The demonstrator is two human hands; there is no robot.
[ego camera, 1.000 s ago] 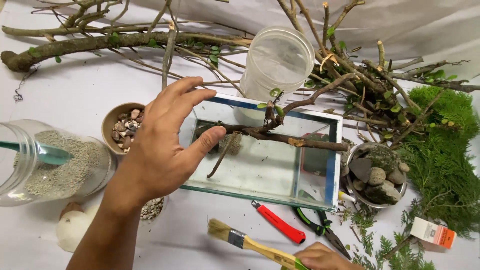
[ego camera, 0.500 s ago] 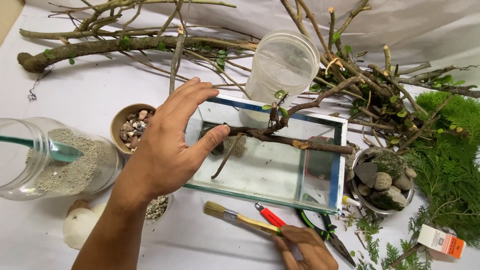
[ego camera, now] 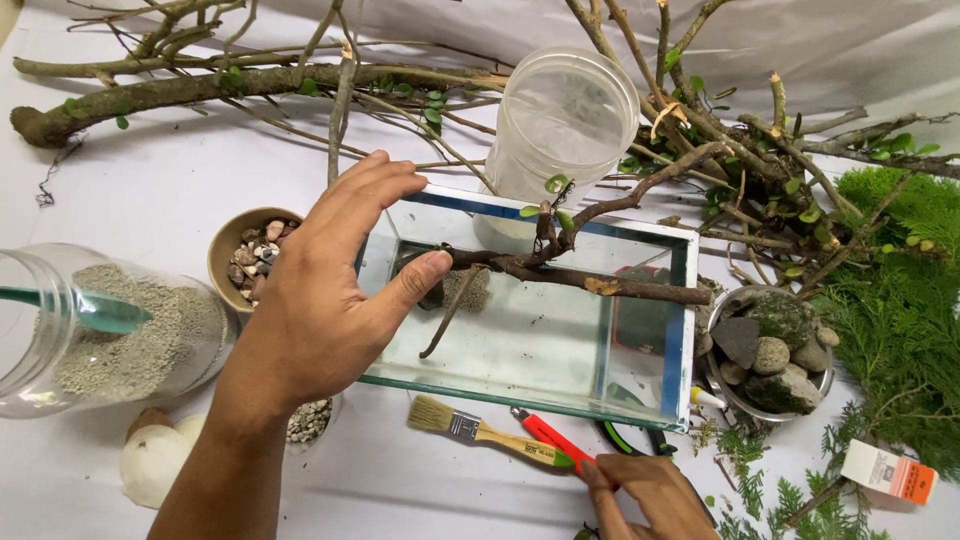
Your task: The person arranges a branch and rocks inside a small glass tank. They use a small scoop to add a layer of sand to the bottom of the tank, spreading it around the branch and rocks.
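Bare left hand (ego camera: 325, 300) and forearm, no sleeve, ring or watch showing. Bare right hand (ego camera: 645, 497) too, nails short and unpainted.

Covered in white cloth (ego camera: 150, 190), the table held a glass tank (ego camera: 530, 350), a clear tub (ego camera: 565, 125), a jar of grit (ego camera: 100, 335), a bowl of pebbles (ego camera: 245, 260), a metal bowl of stones (ego camera: 770, 350), bare branches (ego camera: 200, 85), green sprigs (ego camera: 900, 330), a brush (ego camera: 480, 430) and a small box (ego camera: 890, 470).

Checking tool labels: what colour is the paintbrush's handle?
Yellow-tan wood with a green tip; paintbrush shows in the head view.
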